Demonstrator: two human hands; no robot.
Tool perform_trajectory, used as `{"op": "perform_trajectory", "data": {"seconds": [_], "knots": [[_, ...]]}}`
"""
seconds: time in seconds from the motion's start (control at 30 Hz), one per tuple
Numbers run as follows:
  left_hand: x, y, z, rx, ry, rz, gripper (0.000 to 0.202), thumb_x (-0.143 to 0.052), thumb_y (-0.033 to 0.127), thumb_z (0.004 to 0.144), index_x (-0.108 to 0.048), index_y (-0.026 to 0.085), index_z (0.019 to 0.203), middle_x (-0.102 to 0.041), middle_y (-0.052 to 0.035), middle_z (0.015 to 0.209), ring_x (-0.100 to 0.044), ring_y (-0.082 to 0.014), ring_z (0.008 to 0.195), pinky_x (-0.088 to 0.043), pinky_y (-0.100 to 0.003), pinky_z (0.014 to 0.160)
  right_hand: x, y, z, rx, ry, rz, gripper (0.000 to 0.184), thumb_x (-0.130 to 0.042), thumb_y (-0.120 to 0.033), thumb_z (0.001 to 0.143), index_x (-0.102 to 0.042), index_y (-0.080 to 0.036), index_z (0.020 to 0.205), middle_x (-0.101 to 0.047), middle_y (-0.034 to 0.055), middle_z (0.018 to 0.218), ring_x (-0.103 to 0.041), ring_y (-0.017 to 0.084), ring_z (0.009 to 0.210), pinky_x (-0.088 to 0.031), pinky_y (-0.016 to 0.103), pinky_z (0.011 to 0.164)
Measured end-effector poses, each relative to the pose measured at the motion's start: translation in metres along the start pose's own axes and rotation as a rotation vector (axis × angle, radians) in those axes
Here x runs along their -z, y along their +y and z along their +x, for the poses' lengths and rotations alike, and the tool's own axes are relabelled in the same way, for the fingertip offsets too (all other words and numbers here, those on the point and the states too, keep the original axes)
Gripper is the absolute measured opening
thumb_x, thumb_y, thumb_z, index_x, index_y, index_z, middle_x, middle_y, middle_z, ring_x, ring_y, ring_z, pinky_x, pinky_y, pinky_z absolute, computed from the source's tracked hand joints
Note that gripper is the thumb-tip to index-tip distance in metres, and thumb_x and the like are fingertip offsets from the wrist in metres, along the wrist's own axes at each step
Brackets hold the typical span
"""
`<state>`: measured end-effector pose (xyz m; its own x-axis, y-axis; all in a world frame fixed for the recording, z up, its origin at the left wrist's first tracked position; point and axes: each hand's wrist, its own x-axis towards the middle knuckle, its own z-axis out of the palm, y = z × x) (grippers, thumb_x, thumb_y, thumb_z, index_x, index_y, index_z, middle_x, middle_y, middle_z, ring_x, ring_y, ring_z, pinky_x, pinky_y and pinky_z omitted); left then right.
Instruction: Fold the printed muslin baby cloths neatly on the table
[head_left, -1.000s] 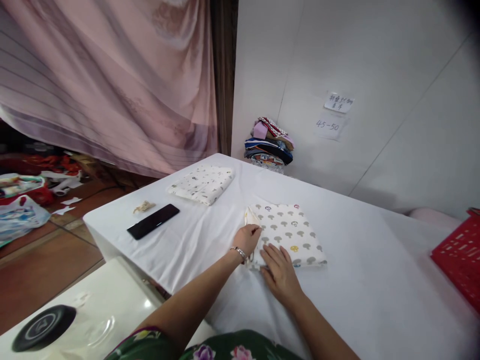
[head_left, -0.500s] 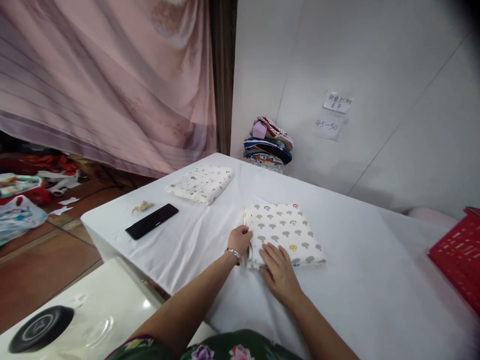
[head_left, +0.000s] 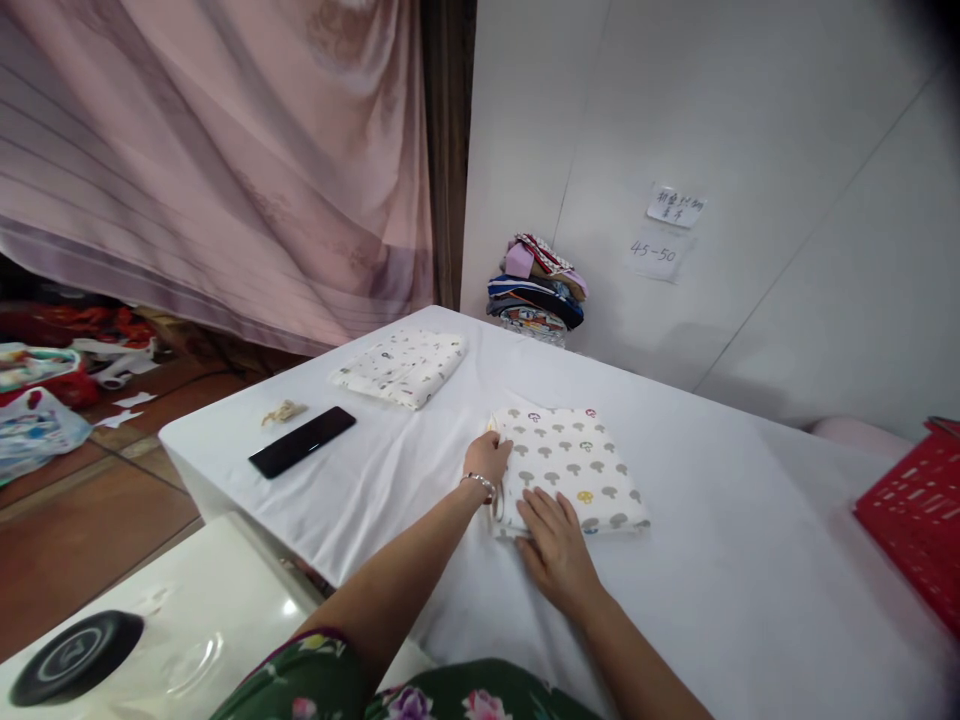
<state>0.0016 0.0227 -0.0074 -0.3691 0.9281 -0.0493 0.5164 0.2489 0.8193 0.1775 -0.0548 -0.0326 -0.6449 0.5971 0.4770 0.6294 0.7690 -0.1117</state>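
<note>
A folded white cloth (head_left: 574,462) printed with grey mushrooms and a few coloured ones lies flat on the white-covered table (head_left: 720,480). At its left edge, my left hand (head_left: 486,462) is closed, with thumb and fingers pinching the fabric's side. My right hand (head_left: 553,545) rests on the near left corner, fingers stretched out and palm down. Farther back to the left lies a second folded white cloth (head_left: 403,368) with a small dark print, touched by neither hand.
Left on the table are a black phone (head_left: 303,442) and a small beige bundle (head_left: 283,412). A red basket (head_left: 919,520) stands at the right edge. Stacked clothes (head_left: 536,288) sit beyond the far edge by the wall. A white surface with a black round object (head_left: 77,655) is at lower left.
My left hand has slid forward along the cloth's left edge, away from me. My right hand has stayed nearly in place on the near corner.
</note>
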Motion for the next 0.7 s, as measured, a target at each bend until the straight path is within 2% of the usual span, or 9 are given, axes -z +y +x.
{"op": "perform_trajectory", "data": {"seconds": [0.2, 0.33, 0.47, 0.57, 0.7], "knots": [[0.002, -0.023, 0.002, 0.040, 0.009, -0.002, 0.019, -0.053, 0.030, 0.075, -0.052, 0.017, 0.060, -0.052, 0.0025, 0.057, -0.048, -0.0116, 0.058, -0.032, -0.021, 0.053, -0.001, 0.002, -0.001, -0.006, -0.024, 0.027, 0.045, -0.043, -0.020, 0.085, -0.043, -0.017, 0.130, -0.049, 0.0105, 0.130, -0.036, 0.025, 0.126, -0.028, 0.049, 0.103], [0.002, -0.023, 0.009, 0.077, -0.009, -0.013, 0.012, -0.059, 0.029, 0.071, -0.056, 0.017, 0.072, -0.061, -0.0004, 0.070, -0.055, -0.0131, 0.064, -0.036, -0.021, 0.056, -0.002, 0.002, -0.001, -0.010, -0.028, 0.031, 0.046, -0.043, -0.019, 0.085, -0.043, -0.017, 0.130, -0.048, 0.0108, 0.130, -0.036, 0.025, 0.126, -0.028, 0.049, 0.102], [0.003, -0.019, 0.013, 0.104, -0.023, -0.010, 0.020, -0.064, 0.031, 0.068, -0.056, 0.018, 0.081, -0.064, -0.0031, 0.081, -0.058, -0.0149, 0.069, -0.039, -0.022, 0.059, -0.001, 0.001, -0.001, -0.003, -0.021, 0.030, 0.046, -0.043, -0.018, 0.084, -0.042, -0.017, 0.131, -0.049, 0.0116, 0.129, -0.037, 0.025, 0.125, -0.029, 0.049, 0.102], [0.004, -0.015, 0.013, 0.103, -0.030, 0.004, 0.020, -0.065, 0.031, 0.067, -0.055, 0.018, 0.078, -0.064, -0.0027, 0.078, -0.057, -0.0156, 0.069, -0.038, -0.023, 0.060, -0.001, 0.001, 0.000, -0.008, -0.003, 0.019, 0.046, -0.044, -0.018, 0.084, -0.044, -0.018, 0.130, -0.050, 0.0112, 0.128, -0.038, 0.024, 0.124, -0.030, 0.049, 0.101], [0.006, -0.009, 0.007, 0.071, -0.050, 0.019, 0.017, -0.062, 0.030, 0.069, -0.051, 0.018, 0.064, -0.056, 0.0016, 0.063, -0.052, -0.0136, 0.062, -0.035, -0.023, 0.057, -0.003, 0.002, -0.001, 0.000, 0.004, 0.015, 0.046, -0.044, -0.019, 0.084, -0.043, -0.018, 0.130, -0.050, 0.0112, 0.128, -0.038, 0.025, 0.125, -0.029, 0.049, 0.102]]}}
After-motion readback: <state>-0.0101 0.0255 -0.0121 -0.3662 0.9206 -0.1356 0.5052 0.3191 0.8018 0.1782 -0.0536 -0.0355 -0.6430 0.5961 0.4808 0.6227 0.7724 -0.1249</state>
